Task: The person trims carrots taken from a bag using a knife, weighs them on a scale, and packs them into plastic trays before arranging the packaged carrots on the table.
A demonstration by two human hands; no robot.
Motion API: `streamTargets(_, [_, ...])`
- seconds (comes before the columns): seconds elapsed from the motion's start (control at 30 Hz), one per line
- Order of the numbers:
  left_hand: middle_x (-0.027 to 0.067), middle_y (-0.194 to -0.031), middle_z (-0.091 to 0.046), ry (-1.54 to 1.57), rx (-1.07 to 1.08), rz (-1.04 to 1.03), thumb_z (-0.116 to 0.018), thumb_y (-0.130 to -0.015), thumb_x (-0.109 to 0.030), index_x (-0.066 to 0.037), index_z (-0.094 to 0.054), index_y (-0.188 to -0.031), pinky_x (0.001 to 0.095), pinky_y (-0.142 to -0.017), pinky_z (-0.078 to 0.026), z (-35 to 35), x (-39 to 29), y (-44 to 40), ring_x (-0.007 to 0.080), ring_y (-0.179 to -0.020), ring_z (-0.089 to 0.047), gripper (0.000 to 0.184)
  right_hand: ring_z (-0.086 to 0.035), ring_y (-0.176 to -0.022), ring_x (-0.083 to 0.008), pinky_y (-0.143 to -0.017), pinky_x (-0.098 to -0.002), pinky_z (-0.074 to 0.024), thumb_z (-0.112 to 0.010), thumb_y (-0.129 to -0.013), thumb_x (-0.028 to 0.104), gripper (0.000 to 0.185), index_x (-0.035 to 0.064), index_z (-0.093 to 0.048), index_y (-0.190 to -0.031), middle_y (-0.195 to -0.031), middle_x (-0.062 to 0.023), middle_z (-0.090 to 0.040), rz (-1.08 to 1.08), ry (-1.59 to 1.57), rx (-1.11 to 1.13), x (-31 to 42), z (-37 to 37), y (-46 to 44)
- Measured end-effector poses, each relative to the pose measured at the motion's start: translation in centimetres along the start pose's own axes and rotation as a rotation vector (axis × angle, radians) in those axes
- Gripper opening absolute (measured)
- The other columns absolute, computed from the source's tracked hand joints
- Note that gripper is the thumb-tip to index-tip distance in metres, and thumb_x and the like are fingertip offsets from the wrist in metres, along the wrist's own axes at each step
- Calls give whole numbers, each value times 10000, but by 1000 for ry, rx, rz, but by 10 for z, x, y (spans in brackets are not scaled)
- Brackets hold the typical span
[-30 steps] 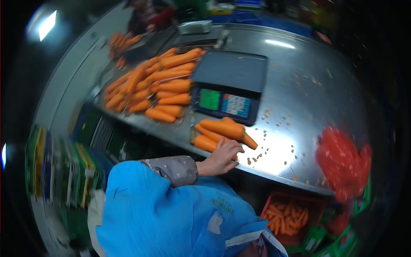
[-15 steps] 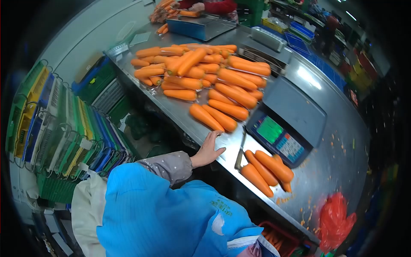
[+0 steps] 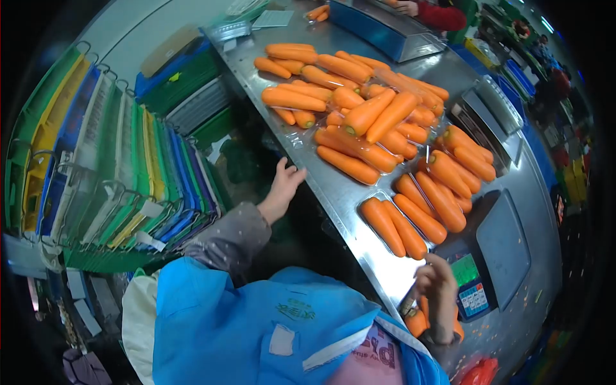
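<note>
My left hand (image 3: 282, 191) is off the table's near edge, its fingers apart and nothing in it. Past that edge lies a big pile of carrots (image 3: 391, 115), many in clear plastic film. My right hand (image 3: 439, 289) is over the table by the scale (image 3: 471, 282), with fingers loosely bent and nothing visible in them. Just beyond its fingertips, a wrapped tray of carrots (image 3: 393, 228) rests at the near end of the pile. A few loose carrots (image 3: 416, 322) are partly hidden behind my right hand and wrist.
The metal table (image 3: 333, 212) runs diagonally across the view. Stacked plastic crates (image 3: 128, 173) stand at the left. A red plastic bag (image 3: 479, 372) is at the lower right. Across the table, another person's red sleeve (image 3: 443, 16) shows near a metal box (image 3: 385, 29).
My left hand has left the table beside the carrots and is now off its edge. My right hand has come into view near the scale. The view has shifted, putting the pile further right.
</note>
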State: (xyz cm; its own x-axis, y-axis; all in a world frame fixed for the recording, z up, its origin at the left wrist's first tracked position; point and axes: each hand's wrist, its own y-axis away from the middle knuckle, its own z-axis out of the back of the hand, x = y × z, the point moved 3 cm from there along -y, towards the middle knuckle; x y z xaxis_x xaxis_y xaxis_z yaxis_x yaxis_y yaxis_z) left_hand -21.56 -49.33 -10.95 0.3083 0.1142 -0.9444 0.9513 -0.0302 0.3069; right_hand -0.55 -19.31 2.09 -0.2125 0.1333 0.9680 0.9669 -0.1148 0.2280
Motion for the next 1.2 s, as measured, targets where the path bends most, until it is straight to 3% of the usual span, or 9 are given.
streamTargets(0.07, [187, -1333, -315, 142, -71, 104, -632, -826, -316, -21, 4, -1405, 407, -1054, -236, 9, -9, -25, 278, -1210, -353, 909, -566, -649, -166, -551, -259, -495, -532, -820, 552, 715, -7, -404, -1246, -962, -127, -552, -100, -127, 212, -39, -12, -32])
streamTargets(0.33, [256, -1410, -113, 436, -177, 298, -702, -723, -481, 47, -83, -1384, 437, -1053, -222, 42, -14, -164, 343, -1268, -230, 1048, -478, -1101, -261, -872, -361, -454, -489, -890, 450, 702, -26, -221, -1331, -1322, -193, -350, -437, -513, 218, -113, -87, -127])
streamTargets(0.37, [227, -1429, -35, 504, -47, 357, -735, -693, -461, 7, 1, -1403, 416, -1048, -184, 49, -5, -182, 342, -1244, -209, 1125, -478, -1101, -261, -872, -361, -454, -489, -890, 450, 702, -26, -221, -1331, -1322, -193, -350, -422, -529, 184, -119, -94, -138])
streamTargets(0.4, [207, -1406, -146, 447, -162, 425, -716, -702, -486, -51, -124, -1404, 406, -1029, -202, 44, -14, -189, 306, -1225, -243, 1017, -442, -1149, -272, -910, -378, -427, -491, -888, 451, 717, -25, -196, -1336, -1351, -197, -315, -437, -569, 123, -125, -99, -149])
streamTargets(0.53, [164, -1371, -265, 335, 190, 570, -645, -709, -591, -235, -303, -1357, 447, -1018, -181, 60, -14, -219, 259, -1215, -259, 815, -341, -1246, -306, -992, -437, -347, -510, -871, 472, 791, -28, -123, -1346, -1407, -197, -226, -433, -744, -132, -151, -118, -183])
streamTargets(0.6, [170, -1238, -310, 369, 169, 716, -661, -711, -571, -213, -251, -1346, 527, -959, -244, 66, -16, -229, 304, -1092, -346, 837, -345, -1234, -328, -987, -454, -344, -529, -846, 509, 820, 38, -106, -1367, -1420, -177, -194, -438, -831, -249, -155, -132, -188])
streamTargets(0.7, [172, -1350, -219, 389, 225, 808, -685, -709, -536, -210, -228, -1364, 557, -1037, -86, 53, -34, -232, 357, -1261, -187, 863, -371, -1192, -350, -952, -507, -374, -520, -815, 581, 710, 172, -225, -1314, -1352, -117, -268, -298, -911, -418, -136, -149, -200])
streamTargets(0.83, [102, -1271, -295, 363, 241, 844, -693, -740, -464, -221, -314, -1310, 559, -1020, -168, 46, -29, -237, 309, -1139, -301, 726, -396, -1167, -375, -868, -606, -404, -516, -822, 569, 643, 155, -313, -1271, -1264, -100, -334, -232, -1010, -459, -134, -156, -214])
streamTargets(1.2, [72, -1276, -369, 374, 244, 933, -680, -775, -389, -218, -393, -1264, 545, -999, -234, 21, -39, -273, 300, -1141, -317, 593, -485, -1061, -403, -872, -538, -471, -498, -868, 484, 597, 38, -367, -1243, -1202, -156, -385, -228, -1090, -550, -122, -148, -250])
